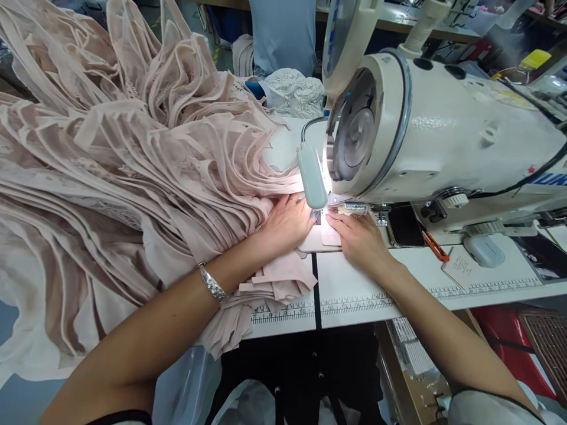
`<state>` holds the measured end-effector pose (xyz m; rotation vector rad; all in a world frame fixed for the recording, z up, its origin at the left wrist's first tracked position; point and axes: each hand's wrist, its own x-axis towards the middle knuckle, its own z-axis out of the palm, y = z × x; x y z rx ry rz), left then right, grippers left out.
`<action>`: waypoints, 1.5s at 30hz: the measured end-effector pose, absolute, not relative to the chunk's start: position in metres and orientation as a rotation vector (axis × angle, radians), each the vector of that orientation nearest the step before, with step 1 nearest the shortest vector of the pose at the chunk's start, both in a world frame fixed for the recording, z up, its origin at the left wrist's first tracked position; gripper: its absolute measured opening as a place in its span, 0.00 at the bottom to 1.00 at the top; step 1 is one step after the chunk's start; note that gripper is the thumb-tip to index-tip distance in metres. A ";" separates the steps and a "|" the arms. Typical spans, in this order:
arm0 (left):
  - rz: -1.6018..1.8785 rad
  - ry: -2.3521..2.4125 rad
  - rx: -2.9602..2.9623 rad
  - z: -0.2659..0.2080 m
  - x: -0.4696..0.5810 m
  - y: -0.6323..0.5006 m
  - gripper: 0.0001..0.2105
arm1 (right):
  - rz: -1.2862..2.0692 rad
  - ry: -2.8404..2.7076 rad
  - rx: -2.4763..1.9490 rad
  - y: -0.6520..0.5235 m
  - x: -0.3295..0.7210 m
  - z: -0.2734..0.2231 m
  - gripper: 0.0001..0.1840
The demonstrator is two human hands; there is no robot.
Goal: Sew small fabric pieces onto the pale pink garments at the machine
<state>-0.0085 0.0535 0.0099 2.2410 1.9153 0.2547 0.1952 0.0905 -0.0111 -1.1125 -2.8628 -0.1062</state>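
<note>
My left hand point(287, 223) lies at the right edge of a large heap of pale pink fabric pieces point(177, 147). Its fingers are closed on the fabric beside the needle area of a white sewing machine point(443, 130). On the other side of the needle is my right hand point(357, 236), with fingers bent together and the tips at the plate. Whatever lies under those fingertips is too small and too brightly lit to name. A small pale green cover point(312, 177) on the machine hides part of the needle area.
A dark phone point(404, 225), an orange cutter point(436, 245), a paper note point(460, 267) and a pale rounded case point(484, 251) lie right of my right hand. A ruler strip point(354, 306) runs along the table's front edge. White lace point(296, 91) is piled behind the machine.
</note>
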 end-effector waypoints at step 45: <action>0.311 2.039 2.281 0.002 -0.006 0.052 0.14 | -0.016 -2.928 -1.289 0.090 0.185 -0.006 0.27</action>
